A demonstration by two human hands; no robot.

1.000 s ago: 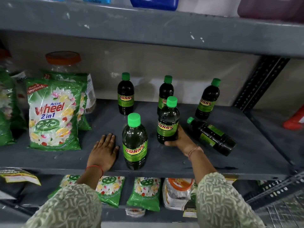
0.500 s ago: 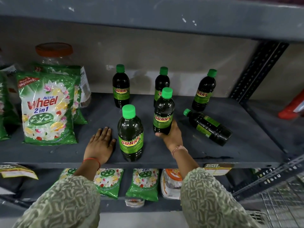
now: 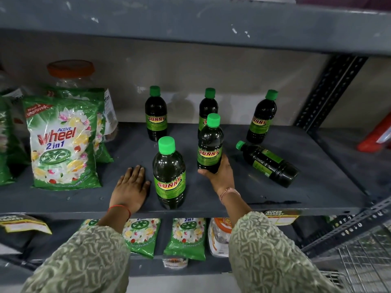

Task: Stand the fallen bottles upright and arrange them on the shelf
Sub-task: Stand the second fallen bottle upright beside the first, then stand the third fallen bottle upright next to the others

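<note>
Rear middle bottle half hidden behind held bottle; right-hand fingers hidden behind it.

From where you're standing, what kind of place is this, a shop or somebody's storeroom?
Most likely a small grocery shop or supermarket. Grey metal shelves carry many identical Sunny bottles, packets of Wheel detergent fill this shelf and the one below, and a tag on the shelf edge reads "Super Market".

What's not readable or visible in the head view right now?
- Back middle bottle: label and lower body hidden behind the bottle held by the right hand.
- Held bottle: its base is covered by that hand, so shelf contact is unclear.
- Jar with orange lid: contents hidden behind the detergent packs.
- Red object: cut off by the right edge.
- Bottle labels' small print: too small.
</note>
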